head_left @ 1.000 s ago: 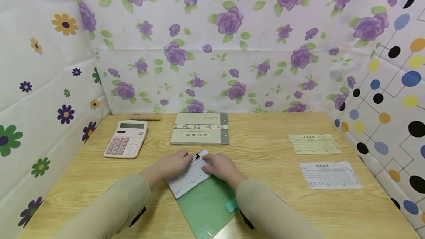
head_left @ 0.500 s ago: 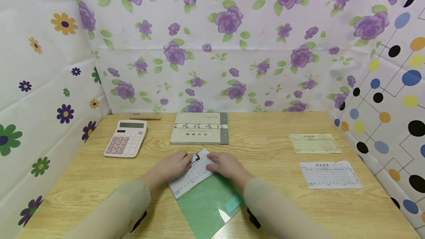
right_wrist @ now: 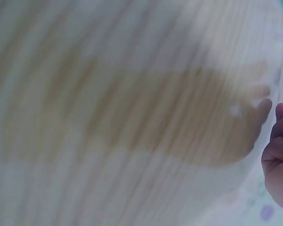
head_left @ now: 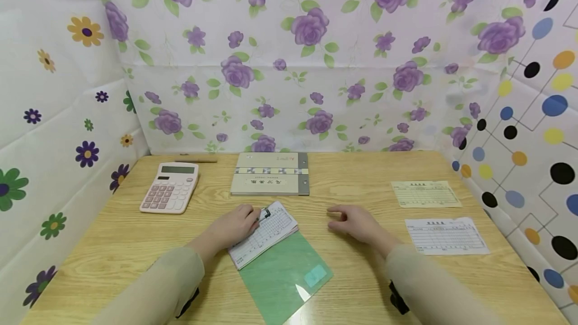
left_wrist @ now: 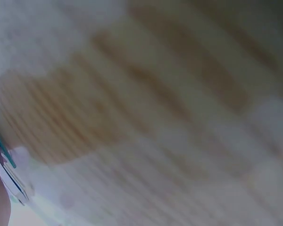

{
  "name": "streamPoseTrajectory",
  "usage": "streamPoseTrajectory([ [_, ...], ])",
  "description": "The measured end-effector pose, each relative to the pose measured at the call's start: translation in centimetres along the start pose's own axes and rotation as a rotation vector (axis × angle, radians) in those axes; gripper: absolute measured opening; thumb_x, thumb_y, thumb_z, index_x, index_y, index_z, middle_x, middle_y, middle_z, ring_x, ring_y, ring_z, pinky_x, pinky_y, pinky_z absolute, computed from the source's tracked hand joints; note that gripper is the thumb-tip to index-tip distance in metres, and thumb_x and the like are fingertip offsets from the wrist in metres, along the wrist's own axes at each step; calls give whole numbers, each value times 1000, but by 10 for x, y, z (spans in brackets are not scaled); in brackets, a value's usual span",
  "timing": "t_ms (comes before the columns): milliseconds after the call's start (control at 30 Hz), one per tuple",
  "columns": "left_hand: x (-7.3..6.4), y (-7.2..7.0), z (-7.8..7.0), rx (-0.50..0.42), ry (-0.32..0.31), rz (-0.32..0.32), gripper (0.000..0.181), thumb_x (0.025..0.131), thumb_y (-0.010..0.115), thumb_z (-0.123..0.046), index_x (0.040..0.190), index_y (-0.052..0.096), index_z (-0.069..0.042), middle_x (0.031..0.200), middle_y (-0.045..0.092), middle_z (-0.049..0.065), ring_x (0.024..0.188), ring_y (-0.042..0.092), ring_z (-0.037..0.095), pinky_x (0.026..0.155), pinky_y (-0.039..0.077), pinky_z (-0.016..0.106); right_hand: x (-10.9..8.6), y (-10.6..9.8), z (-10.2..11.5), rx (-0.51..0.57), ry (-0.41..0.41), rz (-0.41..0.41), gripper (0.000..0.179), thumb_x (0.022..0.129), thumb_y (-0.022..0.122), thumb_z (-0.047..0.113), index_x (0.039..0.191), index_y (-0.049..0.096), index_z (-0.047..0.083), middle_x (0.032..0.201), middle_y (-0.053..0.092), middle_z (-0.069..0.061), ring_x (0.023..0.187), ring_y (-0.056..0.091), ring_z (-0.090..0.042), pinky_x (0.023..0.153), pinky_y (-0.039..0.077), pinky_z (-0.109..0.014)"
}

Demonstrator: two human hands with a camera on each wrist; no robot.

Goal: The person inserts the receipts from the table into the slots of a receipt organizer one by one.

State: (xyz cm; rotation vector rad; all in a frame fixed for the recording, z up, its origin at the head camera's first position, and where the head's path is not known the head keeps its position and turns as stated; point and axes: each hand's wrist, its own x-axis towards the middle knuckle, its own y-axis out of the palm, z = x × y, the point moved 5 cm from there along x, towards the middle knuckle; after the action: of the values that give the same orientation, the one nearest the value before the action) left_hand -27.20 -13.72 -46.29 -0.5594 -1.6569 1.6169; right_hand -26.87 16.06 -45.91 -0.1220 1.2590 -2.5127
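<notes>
A stack of white printed slips [head_left: 273,229] lies slanted over the top of a green folder [head_left: 277,277], which has a pale teal label near its right corner. A black clip [head_left: 267,213] sits at the stack's upper edge. My left hand [head_left: 230,227] grips the left edge of the stack beside the clip; part of that edge is hidden under the fingers. At the left border of the left wrist view, the folder's teal edge [left_wrist: 4,149] shows by the hand. To the right of the folder, my right hand [head_left: 355,222] hovers near the table, fingers loosely bent, holding nothing.
A pink calculator [head_left: 170,188] lies at the back left, with a brown stick-like thing [head_left: 196,158] behind it. A beige ledger [head_left: 269,174] lies at the back centre. On the right are a yellow slip [head_left: 426,194] and a white slip [head_left: 446,236]. Patterned cloth surrounds the table.
My right hand has let go of the stack's right side and moved away to the right. The left hand keeps its grip on the slips.
</notes>
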Motion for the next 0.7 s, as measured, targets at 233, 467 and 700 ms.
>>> streamPoseTrajectory([
  [233, 1, 1, 0, 1, -2, 12, 26, 96, 53, -22, 118, 54, -7, 94, 47, 2, 84, 46, 14, 72, 46, 28, -22, -28, -33, -36, -25, 0, 45, 85, 69, 31, 125, 61, 11, 78, 55, 2, 64, 47, -14, 56, 41, -30],
  [467, -1, 3, 3, -15, -31, 29, 29, 97, 51, -23, 121, 53, -8, 97, 48, 3, 86, 46, 14, 73, 47, 30, -40, -59, -66, -93, -5, -5, 49, 86, 68, 33, 127, 58, 9, 86, 56, -2, 65, 48, -15, 55, 40, -31],
  [700, 0, 2, 3, -10, -28, 34, 29, 97, 50, -24, 121, 53, -9, 96, 46, 2, 84, 45, 14, 73, 45, 30, -60, -88, -95, -149, 38, 3, 51, 87, 66, 36, 129, 57, 8, 94, 57, -5, 71, 50, -15, 60, 41, -32],
])
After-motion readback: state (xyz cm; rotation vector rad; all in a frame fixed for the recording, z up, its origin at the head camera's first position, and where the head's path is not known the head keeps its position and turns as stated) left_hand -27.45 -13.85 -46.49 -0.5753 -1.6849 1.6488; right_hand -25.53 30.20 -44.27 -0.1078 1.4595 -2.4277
